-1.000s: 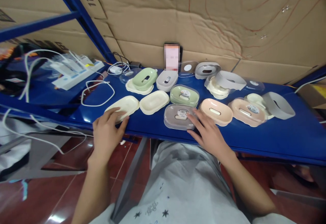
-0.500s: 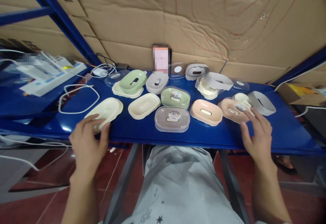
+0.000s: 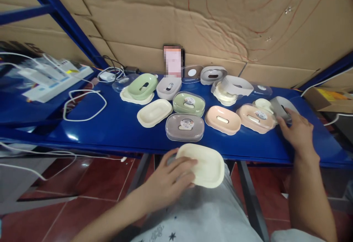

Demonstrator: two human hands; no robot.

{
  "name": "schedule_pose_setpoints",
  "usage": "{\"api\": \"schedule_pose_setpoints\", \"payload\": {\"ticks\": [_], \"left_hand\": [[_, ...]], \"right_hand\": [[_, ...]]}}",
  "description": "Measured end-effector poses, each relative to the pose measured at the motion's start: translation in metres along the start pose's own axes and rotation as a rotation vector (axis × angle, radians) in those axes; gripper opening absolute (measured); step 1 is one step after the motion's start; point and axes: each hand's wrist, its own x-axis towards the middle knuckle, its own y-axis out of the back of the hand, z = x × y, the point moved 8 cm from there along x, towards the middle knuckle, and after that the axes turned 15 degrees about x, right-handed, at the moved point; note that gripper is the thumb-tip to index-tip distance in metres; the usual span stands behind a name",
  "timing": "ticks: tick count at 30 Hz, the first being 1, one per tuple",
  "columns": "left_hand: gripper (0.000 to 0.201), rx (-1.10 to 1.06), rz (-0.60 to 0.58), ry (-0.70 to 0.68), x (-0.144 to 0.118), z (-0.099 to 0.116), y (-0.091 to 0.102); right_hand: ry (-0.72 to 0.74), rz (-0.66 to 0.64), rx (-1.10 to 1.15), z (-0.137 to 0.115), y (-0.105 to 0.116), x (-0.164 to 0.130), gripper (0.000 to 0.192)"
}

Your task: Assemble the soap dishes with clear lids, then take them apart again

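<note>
Two hands occupied: left hand (image 3: 172,176) clamped on cream oval tray (image 3: 211,168) before blue table (image 3: 124,133), right hand (image 3: 299,130) at gray slotted dish (image 3: 277,106), table's right end.

Left to right: glossy green slotted soap dish (image 3: 140,82) sits tilted on cream base (image 3: 127,97); second shallow tray (image 3: 154,113), smooth, lies flat. Left hand's fingers cover the held tray's left end, likely for one-handed support. Phone (image 3: 173,62) leans on cardboard (image 3: 132,18), probably so screen faces person. Gray-mauve soap dish (image 3: 176,131) under clear plastic lid (image 3: 199,122), near table edge. Peach soap dish (image 3: 223,126) next, rounded, central slot; then lidded peach soap dish (image 3: 249,122). Right thumb and fingers stand apart around gray dish's near side, maybe for a rim hold; can't tell if tightened.
</note>
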Motion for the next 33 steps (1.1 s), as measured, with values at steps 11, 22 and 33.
{"api": "schedule_pose_setpoints", "payload": {"ticks": [11,22,33], "left_hand": [[0.011,0.099,-0.092,-0.068,0.037,0.026,-0.077],[0.014,0.018,-0.074,0.064,0.038,0.000,-0.070],[0.012,-0.020,-0.088,0.138,0.036,-0.016,-0.059]], "right_hand": [[0.049,0.051,0.091,0.016,-0.005,-0.009,0.060],[0.218,0.274,0.174,-0.042,0.028,-0.040,0.054],[-0.051,0.074,0.025,0.050,0.009,0.000,0.049]]}}
